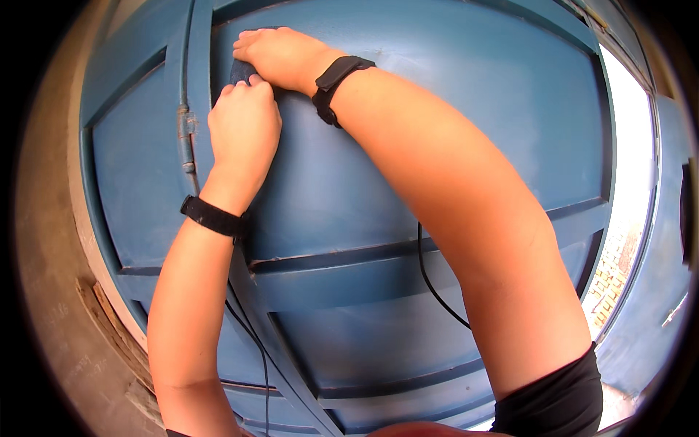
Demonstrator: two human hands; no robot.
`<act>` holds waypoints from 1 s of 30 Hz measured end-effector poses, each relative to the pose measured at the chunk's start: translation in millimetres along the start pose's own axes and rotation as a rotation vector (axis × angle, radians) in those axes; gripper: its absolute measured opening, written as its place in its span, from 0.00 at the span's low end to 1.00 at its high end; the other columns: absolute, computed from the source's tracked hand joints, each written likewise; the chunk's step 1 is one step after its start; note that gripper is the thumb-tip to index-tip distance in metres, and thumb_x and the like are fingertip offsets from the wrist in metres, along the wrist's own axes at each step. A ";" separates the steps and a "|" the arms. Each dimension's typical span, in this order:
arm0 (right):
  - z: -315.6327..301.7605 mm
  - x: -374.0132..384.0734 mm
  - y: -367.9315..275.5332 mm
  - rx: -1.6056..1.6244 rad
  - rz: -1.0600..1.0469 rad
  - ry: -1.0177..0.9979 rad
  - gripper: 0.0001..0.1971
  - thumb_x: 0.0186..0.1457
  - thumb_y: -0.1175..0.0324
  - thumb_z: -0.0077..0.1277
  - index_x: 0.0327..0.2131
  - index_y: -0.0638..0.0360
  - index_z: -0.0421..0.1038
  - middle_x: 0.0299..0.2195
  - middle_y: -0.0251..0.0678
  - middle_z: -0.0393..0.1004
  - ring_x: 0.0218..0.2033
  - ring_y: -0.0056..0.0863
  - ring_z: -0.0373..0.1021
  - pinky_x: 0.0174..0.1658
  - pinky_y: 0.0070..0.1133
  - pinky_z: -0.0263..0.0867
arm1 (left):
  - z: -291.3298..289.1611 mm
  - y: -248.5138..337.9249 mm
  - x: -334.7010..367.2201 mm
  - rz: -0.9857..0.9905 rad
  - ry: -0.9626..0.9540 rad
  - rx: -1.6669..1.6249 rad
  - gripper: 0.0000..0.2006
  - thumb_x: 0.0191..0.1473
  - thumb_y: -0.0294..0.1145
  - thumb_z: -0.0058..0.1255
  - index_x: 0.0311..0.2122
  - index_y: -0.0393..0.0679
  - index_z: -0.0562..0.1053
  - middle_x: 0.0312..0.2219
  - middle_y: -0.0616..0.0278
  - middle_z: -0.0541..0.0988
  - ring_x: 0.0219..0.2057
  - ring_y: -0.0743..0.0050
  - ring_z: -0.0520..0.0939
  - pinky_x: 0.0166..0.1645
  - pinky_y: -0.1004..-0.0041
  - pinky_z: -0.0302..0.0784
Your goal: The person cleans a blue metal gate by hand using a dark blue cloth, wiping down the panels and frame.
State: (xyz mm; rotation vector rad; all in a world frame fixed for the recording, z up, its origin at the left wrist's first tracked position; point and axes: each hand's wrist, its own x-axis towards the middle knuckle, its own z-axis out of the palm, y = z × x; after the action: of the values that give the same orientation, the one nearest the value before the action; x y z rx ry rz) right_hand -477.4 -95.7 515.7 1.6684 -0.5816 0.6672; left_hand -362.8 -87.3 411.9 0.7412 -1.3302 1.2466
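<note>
A dark blue cloth (241,71) lies against the upper left corner of a panel on a blue metal door (473,95). My right hand (284,57) is closed over its top part, fingers pointing left. Just below, my left hand (246,122) grips the cloth's lower edge with bent fingers, knuckles toward the door. Most of the cloth is hidden under both hands. Each wrist wears a black strap, and my right arm reaches across the door from the lower right.
Left of my hands a hinge (187,138) joins the door to another blue panel (135,167). Black cables (429,284) hang beside my arms. A bright gap (626,175) opens at the right. A brown wall (51,240) stands at far left.
</note>
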 end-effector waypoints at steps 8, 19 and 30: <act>-51.1 -83.9 43.1 0.009 -0.016 -0.032 0.22 0.58 0.71 0.48 0.58 0.55 0.71 0.62 0.36 0.69 0.64 0.36 0.65 0.65 0.29 0.63 | -5.5 81.0 11.0 0.067 -0.011 0.023 0.04 0.53 0.26 0.51 0.31 0.37 0.75 0.24 0.52 0.80 0.29 0.53 0.83 0.32 0.58 0.82; -201.3 -310.7 188.4 -0.162 0.195 -0.194 0.27 0.61 0.65 0.45 0.64 0.57 0.63 0.66 0.44 0.63 0.62 0.43 0.66 0.63 0.33 0.65 | -4.7 319.8 73.6 0.264 -0.073 -0.222 0.06 0.50 0.28 0.53 0.29 0.44 0.82 0.29 0.56 0.83 0.37 0.60 0.83 0.37 0.61 0.83; -205.4 -440.3 175.3 -0.995 0.189 -0.500 0.32 0.59 0.73 0.46 0.64 0.79 0.55 0.66 0.62 0.58 0.68 0.48 0.59 0.64 0.25 0.65 | -11.6 443.3 44.2 0.455 -0.149 -0.108 0.04 0.48 0.29 0.60 0.28 0.46 0.85 0.30 0.54 0.85 0.40 0.53 0.82 0.37 0.65 0.83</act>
State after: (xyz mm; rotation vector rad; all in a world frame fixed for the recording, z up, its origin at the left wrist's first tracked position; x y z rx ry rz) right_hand -936.3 82.5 359.2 0.8166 -1.1997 0.0154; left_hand -783.3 43.2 342.9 0.4736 -1.7396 1.4799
